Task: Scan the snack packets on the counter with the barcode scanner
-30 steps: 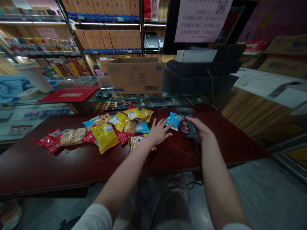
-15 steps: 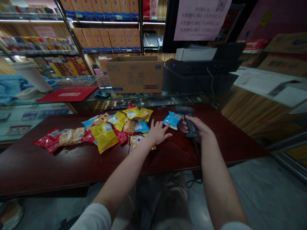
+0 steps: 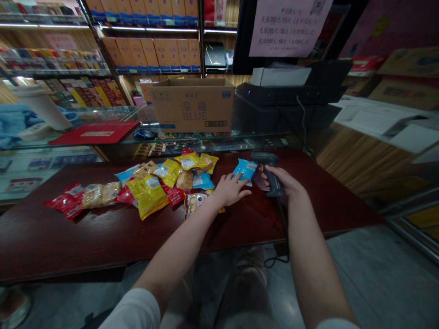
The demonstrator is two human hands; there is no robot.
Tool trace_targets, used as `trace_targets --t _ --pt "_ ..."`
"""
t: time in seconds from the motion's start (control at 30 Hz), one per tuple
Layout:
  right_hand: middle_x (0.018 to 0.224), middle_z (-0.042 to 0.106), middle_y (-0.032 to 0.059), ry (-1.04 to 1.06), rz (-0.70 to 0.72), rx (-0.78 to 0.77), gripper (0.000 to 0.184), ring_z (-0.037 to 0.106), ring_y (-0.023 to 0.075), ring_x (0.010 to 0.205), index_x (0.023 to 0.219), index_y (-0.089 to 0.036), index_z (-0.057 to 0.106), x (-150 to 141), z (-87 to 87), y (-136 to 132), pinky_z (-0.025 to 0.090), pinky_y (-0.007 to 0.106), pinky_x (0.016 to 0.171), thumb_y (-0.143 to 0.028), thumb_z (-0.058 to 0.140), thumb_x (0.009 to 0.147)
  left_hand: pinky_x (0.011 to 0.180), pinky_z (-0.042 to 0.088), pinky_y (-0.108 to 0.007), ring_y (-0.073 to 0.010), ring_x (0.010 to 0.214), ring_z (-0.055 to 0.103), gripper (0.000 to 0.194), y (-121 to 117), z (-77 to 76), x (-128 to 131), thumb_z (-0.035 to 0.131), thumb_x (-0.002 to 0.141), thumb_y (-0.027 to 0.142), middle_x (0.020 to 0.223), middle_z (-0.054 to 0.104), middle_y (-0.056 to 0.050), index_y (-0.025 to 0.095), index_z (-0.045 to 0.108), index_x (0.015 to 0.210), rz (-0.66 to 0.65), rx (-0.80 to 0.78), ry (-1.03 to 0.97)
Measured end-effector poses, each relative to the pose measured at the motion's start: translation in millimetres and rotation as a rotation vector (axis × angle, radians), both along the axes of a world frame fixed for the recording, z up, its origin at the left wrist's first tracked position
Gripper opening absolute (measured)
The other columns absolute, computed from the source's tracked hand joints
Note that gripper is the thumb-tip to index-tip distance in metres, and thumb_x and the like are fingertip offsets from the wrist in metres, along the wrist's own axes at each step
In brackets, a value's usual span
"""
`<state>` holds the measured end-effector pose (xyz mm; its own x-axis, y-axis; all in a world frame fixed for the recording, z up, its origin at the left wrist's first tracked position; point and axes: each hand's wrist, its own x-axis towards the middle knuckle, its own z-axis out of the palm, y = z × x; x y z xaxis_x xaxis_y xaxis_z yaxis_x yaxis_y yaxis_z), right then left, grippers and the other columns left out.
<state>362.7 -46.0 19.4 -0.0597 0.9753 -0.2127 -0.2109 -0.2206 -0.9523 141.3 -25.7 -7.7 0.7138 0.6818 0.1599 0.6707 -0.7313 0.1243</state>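
Observation:
A dark handheld barcode scanner (image 3: 273, 180) is gripped in my right hand (image 3: 288, 181), its head pointing away from me and its cable hanging over the table's front edge. Close to the scanner lies a small blue snack packet (image 3: 245, 168) with a white label. My left hand (image 3: 230, 191) is spread, its fingertips touching the near side of that packet. Under my left wrist sits a brown and white snack packet (image 3: 194, 203), partly hidden. Left of it is a pile of snacks, among them a yellow packet (image 3: 148, 195) and a red packet (image 3: 68, 201).
The dark red wooden table (image 3: 113, 242) carries all the packets. Behind it, a glass counter holds a cardboard box (image 3: 192, 107), a computer mouse (image 3: 144, 134), a red mat (image 3: 96, 132) and a black printer-like machine (image 3: 288, 103). A shoe (image 3: 15, 306) shows at lower left.
My left hand has moved slightly right and now rests further onto the blue packet, which has turned a little. My right hand and the scanner have stayed in place.

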Motion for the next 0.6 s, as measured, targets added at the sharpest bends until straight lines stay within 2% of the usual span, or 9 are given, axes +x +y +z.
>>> trace_targets --t 0.1,0.17,0.27,0.33,0.4,0.5,0.6 --pt "0.062 0.06 -0.0029 0.027 -0.014 0.003 0.041 0.054 0.01 0.046 0.088 -0.019 0.059 0 1.3 1 0.044 0.022 0.042 -0.043 0.084 0.067 0.101 0.04 -0.05 -0.0336 0.118 0.057 0.056 -6 7.0 -2 0.033 0.099 0.059 0.132 0.062 -0.014 0.021 0.066 0.123 0.05 0.03 0.015" --pt "0.063 0.06 -0.0033 0.034 -0.012 0.002 0.042 0.053 0.0097 0.046 0.089 -0.018 0.059 0 2.0 1 0.044 0.022 0.042 -0.043 0.085 0.066 0.1 0.039 -0.049 -0.0322 0.111 0.06 0.055 -8 8.9 -2 0.032 0.099 0.058 0.122 0.064 -0.015 0.018 0.066 0.116 0.119 0.047 -0.003" --pt "0.063 0.06 -0.0033 0.025 -0.006 -0.008 0.042 0.053 0.0099 0.046 0.089 -0.019 0.059 -1 2.3 1 0.044 0.022 0.042 -0.043 0.085 0.066 0.096 0.041 -0.045 -0.0323 0.114 0.059 0.055 -5 8.2 6 0.038 0.098 0.055 0.127 0.06 -0.017 0.016 0.055 0.133 0.3 0.053 -0.098" --pt "0.063 0.059 -0.0038 0.026 -0.012 -0.004 0.043 0.054 0.0098 0.046 0.089 -0.019 0.059 -1 2.2 0 0.044 0.022 0.042 -0.044 0.085 0.065 0.096 0.042 -0.044 -0.0337 0.118 0.057 0.066 1 7.9 15 0.043 0.096 0.058 0.133 0.057 -0.02 0.012 0.045 0.142 0.434 -0.001 -0.141" --pt "0.063 0.059 -0.0042 0.027 -0.011 -0.002 0.044 0.054 0.0095 0.047 0.089 -0.019 0.059 -2 2.0 0 0.043 0.022 0.042 -0.044 0.085 0.065 0.098 0.042 -0.045 -0.0361 0.121 0.055 0.078 7 8.9 26 0.049 0.091 0.065 0.135 0.056 -0.024 0.007 0.043 0.143 0.523 -0.068 -0.135" --pt "0.063 0.059 -0.004 0.034 0.003 -0.014 0.044 0.054 0.0096 0.047 0.089 -0.019 0.058 -2 2.0 0 0.043 0.022 0.042 -0.043 0.086 0.064 0.102 0.04 -0.047 -0.0381 0.123 0.055 0.08 17 12.4 37 0.062 0.082 0.066 0.132 0.058 -0.027 0.004 0.051 0.132 0.567 -0.152 -0.087" --pt "0.062 0.058 -0.0041 0.051 0.013 -0.033 0.044 0.053 0.01 0.047 0.089 -0.02 0.057 -1 2.8 -1 0.043 0.023 0.042 -0.044 0.085 0.066 0.102 0.043 -0.047 -0.038 0.123 0.057 0.075 26 14.5 37 0.073 0.075 0.057 0.13 0.06 -0.025 0.007 0.053 0.128 0.557 -0.294 -0.126"
